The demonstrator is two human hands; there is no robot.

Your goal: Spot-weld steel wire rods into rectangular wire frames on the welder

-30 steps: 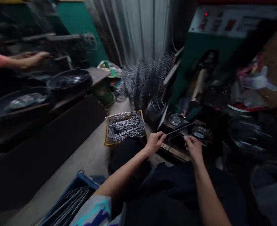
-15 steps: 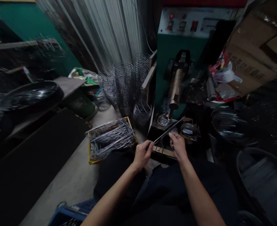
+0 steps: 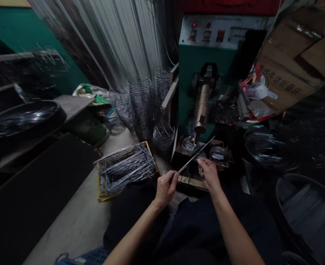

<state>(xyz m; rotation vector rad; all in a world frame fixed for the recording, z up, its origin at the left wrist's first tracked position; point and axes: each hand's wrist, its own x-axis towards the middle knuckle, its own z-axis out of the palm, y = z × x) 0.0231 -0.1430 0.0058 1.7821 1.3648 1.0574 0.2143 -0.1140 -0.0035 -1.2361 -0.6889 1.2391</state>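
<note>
My left hand (image 3: 165, 188) is closed around the near end of a thin bundle of metal wire rods (image 3: 190, 161), which slants up and away to the right. Further along the rods, my right hand (image 3: 208, 173) is closed, its thumb and fingertips pinched at their side. How many rods there are I cannot tell. Just beyond them stands a green machine (image 3: 188, 60) with a copper-coloured cylindrical arm (image 3: 202, 106). Below the arm's tip is a small round dish (image 3: 189, 144) of metal bits. Left of my hands, a yellow crate (image 3: 100, 189) holds many loose wire rods (image 3: 129, 167).
Stacked round wire racks (image 3: 140, 99) stand by the corrugated wall. A black basin (image 3: 308, 209) is at right, near a coil-like pile of wire pieces (image 3: 264, 147). Cardboard (image 3: 286, 70) leans behind. A blue crate (image 3: 90, 255) sits low at left, beside a dark board (image 3: 41, 195).
The view has tilted a little, so the surroundings sit slightly further left and lower. Both hands keep nearly the same hold on the rods.
</note>
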